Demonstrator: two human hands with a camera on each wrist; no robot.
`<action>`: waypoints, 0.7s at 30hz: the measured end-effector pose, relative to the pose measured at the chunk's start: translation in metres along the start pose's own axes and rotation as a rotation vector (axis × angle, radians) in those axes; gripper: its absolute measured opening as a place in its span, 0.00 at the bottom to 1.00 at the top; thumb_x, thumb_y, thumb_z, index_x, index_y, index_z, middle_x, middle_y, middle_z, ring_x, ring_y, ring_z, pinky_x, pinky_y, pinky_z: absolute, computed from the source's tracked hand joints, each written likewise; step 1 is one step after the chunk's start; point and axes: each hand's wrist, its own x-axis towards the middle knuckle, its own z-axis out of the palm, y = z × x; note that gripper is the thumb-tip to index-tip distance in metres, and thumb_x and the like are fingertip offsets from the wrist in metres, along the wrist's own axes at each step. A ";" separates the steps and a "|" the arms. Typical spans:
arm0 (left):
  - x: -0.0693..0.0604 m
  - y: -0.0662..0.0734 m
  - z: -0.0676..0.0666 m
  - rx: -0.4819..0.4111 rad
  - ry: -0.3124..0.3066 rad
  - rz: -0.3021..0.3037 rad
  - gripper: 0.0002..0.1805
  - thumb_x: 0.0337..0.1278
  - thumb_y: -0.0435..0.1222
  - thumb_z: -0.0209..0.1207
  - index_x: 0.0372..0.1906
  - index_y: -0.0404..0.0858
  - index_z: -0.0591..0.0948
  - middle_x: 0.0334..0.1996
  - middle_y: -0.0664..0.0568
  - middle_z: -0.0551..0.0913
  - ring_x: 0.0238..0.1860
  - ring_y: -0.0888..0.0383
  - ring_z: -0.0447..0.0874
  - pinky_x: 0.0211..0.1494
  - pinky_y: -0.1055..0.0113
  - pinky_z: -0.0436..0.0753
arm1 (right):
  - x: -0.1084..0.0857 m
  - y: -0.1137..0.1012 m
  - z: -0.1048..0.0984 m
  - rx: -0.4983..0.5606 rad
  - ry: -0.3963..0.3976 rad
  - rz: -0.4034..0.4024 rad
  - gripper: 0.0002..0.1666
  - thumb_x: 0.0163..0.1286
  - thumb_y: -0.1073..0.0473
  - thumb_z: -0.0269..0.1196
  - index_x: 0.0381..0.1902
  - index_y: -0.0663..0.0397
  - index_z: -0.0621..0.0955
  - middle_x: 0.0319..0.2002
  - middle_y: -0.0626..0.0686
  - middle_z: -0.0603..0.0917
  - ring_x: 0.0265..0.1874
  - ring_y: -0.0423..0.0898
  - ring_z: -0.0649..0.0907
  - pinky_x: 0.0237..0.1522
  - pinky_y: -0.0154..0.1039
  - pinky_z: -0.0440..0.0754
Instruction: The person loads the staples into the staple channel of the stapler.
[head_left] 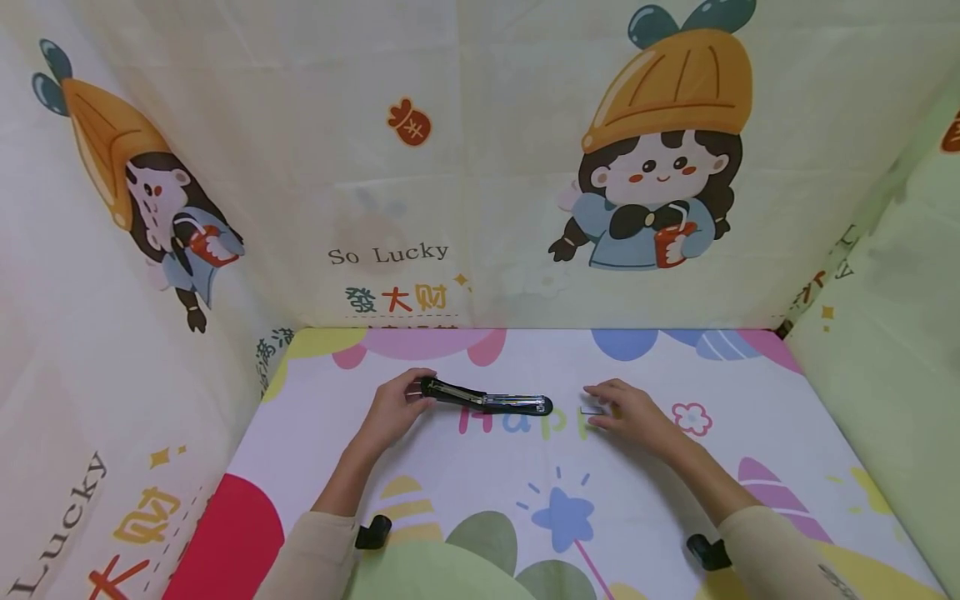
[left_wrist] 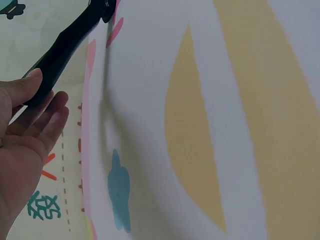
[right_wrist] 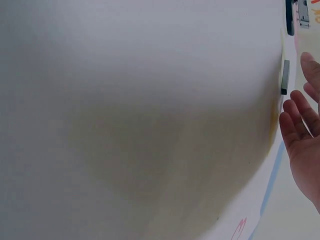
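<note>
A black stapler (head_left: 483, 400) lies folded wide open, its metal channel facing up. My left hand (head_left: 393, 412) pinches its left end between thumb and fingers; the left wrist view shows the thumb of that hand (left_wrist: 27, 130) on the stapler's dark body (left_wrist: 65, 50). A small grey strip of staples (head_left: 592, 410) is right of the stapler, apart from it. Around the strip is my right hand (head_left: 633, 417), thumb and fingers spread. In the right wrist view, the strip (right_wrist: 285, 77) shows beside the relaxed fingers of this hand (right_wrist: 305, 145), with a gap between them.
The white tabletop cover (head_left: 480, 467) carries printed letters, a blue star and coloured shapes. Cloth hangings (head_left: 517, 208) with cartoon figures stand behind the table and on both sides. A black strap piece sits at each wrist.
</note>
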 end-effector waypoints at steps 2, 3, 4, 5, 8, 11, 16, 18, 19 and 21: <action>0.000 -0.001 0.001 -0.053 0.004 -0.009 0.23 0.54 0.28 0.65 0.57 0.42 0.78 0.54 0.45 0.81 0.54 0.50 0.83 0.51 0.64 0.85 | 0.001 0.001 0.001 0.010 -0.014 0.013 0.31 0.55 0.54 0.73 0.57 0.54 0.81 0.46 0.52 0.83 0.40 0.46 0.80 0.40 0.37 0.79; 0.000 -0.001 0.002 -0.080 0.009 -0.013 0.22 0.54 0.27 0.65 0.56 0.42 0.79 0.54 0.45 0.81 0.54 0.51 0.83 0.51 0.66 0.85 | 0.001 0.001 0.001 0.014 -0.019 0.020 0.30 0.56 0.54 0.73 0.57 0.54 0.81 0.46 0.52 0.83 0.39 0.46 0.79 0.39 0.36 0.78; 0.000 -0.002 0.003 -0.105 0.013 -0.015 0.22 0.54 0.27 0.65 0.55 0.43 0.79 0.55 0.46 0.81 0.54 0.51 0.83 0.50 0.67 0.85 | 0.001 0.001 0.001 0.016 -0.020 0.023 0.30 0.56 0.54 0.73 0.57 0.54 0.81 0.46 0.51 0.83 0.39 0.45 0.79 0.39 0.35 0.78; 0.000 -0.002 0.004 -0.136 0.016 -0.014 0.22 0.54 0.26 0.65 0.55 0.44 0.79 0.55 0.45 0.80 0.55 0.50 0.83 0.50 0.68 0.85 | 0.001 0.002 0.001 0.018 -0.019 0.026 0.30 0.56 0.54 0.73 0.57 0.53 0.81 0.45 0.51 0.83 0.39 0.45 0.79 0.38 0.34 0.78; 0.000 -0.004 0.006 -0.221 0.030 -0.010 0.23 0.53 0.23 0.64 0.54 0.44 0.80 0.56 0.44 0.80 0.56 0.48 0.82 0.49 0.69 0.85 | 0.002 0.004 0.002 0.019 -0.006 0.013 0.30 0.55 0.55 0.74 0.56 0.54 0.81 0.44 0.51 0.84 0.37 0.44 0.79 0.37 0.33 0.77; 0.000 -0.005 0.009 -0.287 0.040 -0.008 0.24 0.53 0.21 0.62 0.55 0.41 0.79 0.57 0.43 0.79 0.58 0.46 0.81 0.50 0.70 0.84 | 0.003 0.005 0.004 0.015 0.001 -0.009 0.29 0.54 0.55 0.74 0.54 0.55 0.82 0.41 0.51 0.84 0.35 0.44 0.78 0.35 0.32 0.76; -0.001 -0.008 0.013 -0.343 0.038 -0.008 0.25 0.54 0.20 0.61 0.58 0.35 0.76 0.58 0.42 0.78 0.59 0.45 0.79 0.51 0.72 0.83 | 0.004 0.006 0.006 0.010 -0.005 -0.007 0.24 0.54 0.56 0.74 0.49 0.54 0.84 0.39 0.48 0.83 0.34 0.42 0.77 0.36 0.32 0.77; -0.001 -0.008 0.014 -0.358 0.035 -0.001 0.25 0.54 0.20 0.61 0.59 0.34 0.75 0.59 0.41 0.77 0.60 0.45 0.79 0.51 0.73 0.83 | 0.006 0.006 0.007 0.009 -0.003 0.004 0.22 0.53 0.56 0.74 0.47 0.53 0.85 0.38 0.47 0.82 0.35 0.41 0.78 0.37 0.33 0.78; -0.001 -0.009 0.015 -0.363 0.035 0.001 0.25 0.54 0.20 0.61 0.59 0.33 0.75 0.59 0.41 0.77 0.60 0.45 0.78 0.51 0.73 0.83 | 0.006 0.006 0.007 0.007 -0.003 -0.001 0.21 0.54 0.57 0.74 0.46 0.53 0.85 0.38 0.47 0.82 0.35 0.41 0.78 0.37 0.33 0.78; 0.000 -0.009 0.015 -0.369 0.041 0.002 0.25 0.54 0.19 0.60 0.58 0.34 0.76 0.59 0.42 0.77 0.61 0.46 0.78 0.51 0.73 0.83 | 0.008 0.005 0.008 0.008 -0.010 0.000 0.18 0.54 0.57 0.74 0.44 0.53 0.85 0.37 0.47 0.81 0.35 0.41 0.78 0.38 0.34 0.80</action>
